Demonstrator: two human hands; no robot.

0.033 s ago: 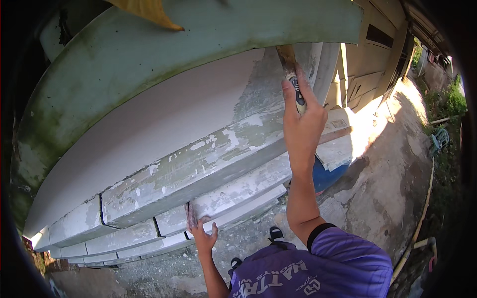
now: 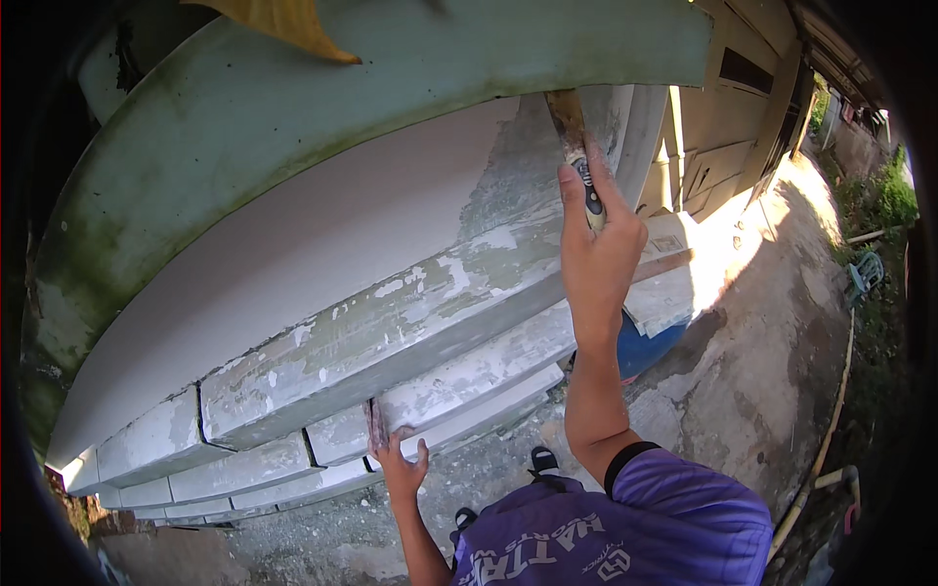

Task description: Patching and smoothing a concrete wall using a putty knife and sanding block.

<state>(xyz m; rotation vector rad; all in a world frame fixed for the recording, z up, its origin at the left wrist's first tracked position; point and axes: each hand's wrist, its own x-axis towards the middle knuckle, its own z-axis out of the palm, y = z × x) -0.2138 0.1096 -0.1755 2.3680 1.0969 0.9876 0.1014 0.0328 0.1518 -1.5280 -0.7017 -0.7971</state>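
Scraper [image 2: 574,146] clamped in R hand [image 2: 603,239]; L hand [image 2: 400,472] lower, nr ledge [image 2: 469,379], grip unclear.

Sunlight glares off the ground [image 2: 777,230] at right; the wall [image 2: 352,215] lies shaded (outer edges bowed).

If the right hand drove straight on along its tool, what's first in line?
Likely the lower edge of the pale green panel, just past the blade of the flat tool in the right hand. Depth is unclear; the blade may pass behind it.
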